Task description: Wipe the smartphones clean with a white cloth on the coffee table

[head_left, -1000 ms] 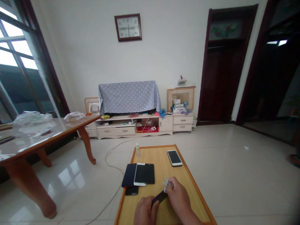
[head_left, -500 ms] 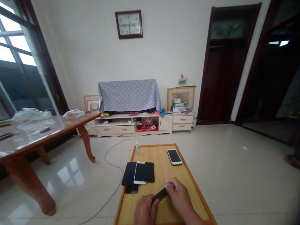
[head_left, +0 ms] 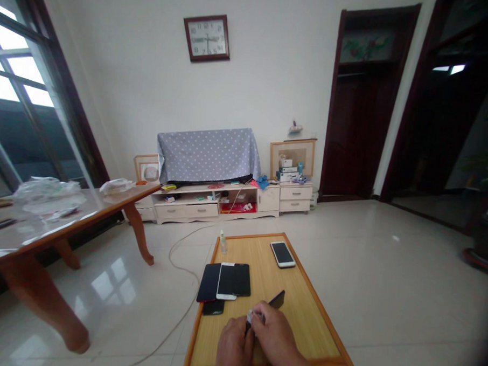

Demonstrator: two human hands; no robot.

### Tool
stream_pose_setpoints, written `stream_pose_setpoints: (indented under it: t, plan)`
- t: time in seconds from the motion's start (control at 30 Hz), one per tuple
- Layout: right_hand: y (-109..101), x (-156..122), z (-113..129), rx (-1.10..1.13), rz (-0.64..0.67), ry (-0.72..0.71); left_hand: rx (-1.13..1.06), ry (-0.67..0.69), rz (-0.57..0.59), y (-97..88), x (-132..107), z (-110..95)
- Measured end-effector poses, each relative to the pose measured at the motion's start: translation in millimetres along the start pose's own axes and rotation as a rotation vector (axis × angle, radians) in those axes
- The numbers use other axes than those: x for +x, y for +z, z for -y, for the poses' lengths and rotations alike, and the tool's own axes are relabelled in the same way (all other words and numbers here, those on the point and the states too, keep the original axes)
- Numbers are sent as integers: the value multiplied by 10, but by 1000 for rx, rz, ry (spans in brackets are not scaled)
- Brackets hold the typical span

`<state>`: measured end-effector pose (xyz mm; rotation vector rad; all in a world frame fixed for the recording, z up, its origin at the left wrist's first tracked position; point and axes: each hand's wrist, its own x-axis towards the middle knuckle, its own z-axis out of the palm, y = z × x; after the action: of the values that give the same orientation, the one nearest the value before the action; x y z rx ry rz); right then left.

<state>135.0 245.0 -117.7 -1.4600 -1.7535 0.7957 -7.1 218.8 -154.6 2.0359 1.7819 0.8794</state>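
Above the near part of the small wooden table (head_left: 302, 326), my left hand (head_left: 236, 347) is closed on the near end of a dark phone (head_left: 277, 299), which is tilted. My right hand (head_left: 272, 332) pinches a small white cloth or tissue (head_left: 250, 315) against the phone, close to my left fingers, and covers its middle. Left of my hands lie several phones, a dark blue one (head_left: 209, 282), a white-framed one (head_left: 225, 282) and a black one (head_left: 242, 280) among them. Another black phone (head_left: 213, 307) is partly under the blue one.
A white phone (head_left: 282, 254) lies at the table's far right. A small clear spray bottle (head_left: 223, 242) stands at the far left corner. A cable (head_left: 181, 315) runs over the floor beside the table. A larger wooden table (head_left: 101, 212) with plastic bags is to the left.
My right hand has slid along the phone toward my left hand with the white cloth or tissue. The phone's far end now shows beyond my right hand. The view has shifted slightly.
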Motion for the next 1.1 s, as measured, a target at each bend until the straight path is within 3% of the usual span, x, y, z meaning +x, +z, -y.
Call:
stream_pose_setpoints:
  t: [0.23, 0.3, 0.47, 0.53, 0.73, 0.8, 1.0, 1.1]
  plan:
    - [-331, 216, -175, -98, -155, 133, -8, -5, -3, -30, -23, -47]
    - [-292, 185, -149, -100, -159, 129, -5, -6, -4, -20, -27, -36]
    - [44, -4, 40, -89, -62, 36, -27, 9, 7, 17, -15, 16]
    - [44, 19, 26, -79, -60, 56, -26, 3, 9, 21, -16, 22]
    - [-453, 337, -312, -102, -184, 152, -5, -21, 6, -9, -36, -21]
    - [-501, 347, -337, -110, -203, 157, -4, -19, 8, -14, -32, -30]
    - [-35, 53, -49, -94, -92, 36, -3, -18, 33, 6, -1, -3]
    - [21, 45, -22, -78, -80, 33, -7, -15, 32, 0, -3, -8]
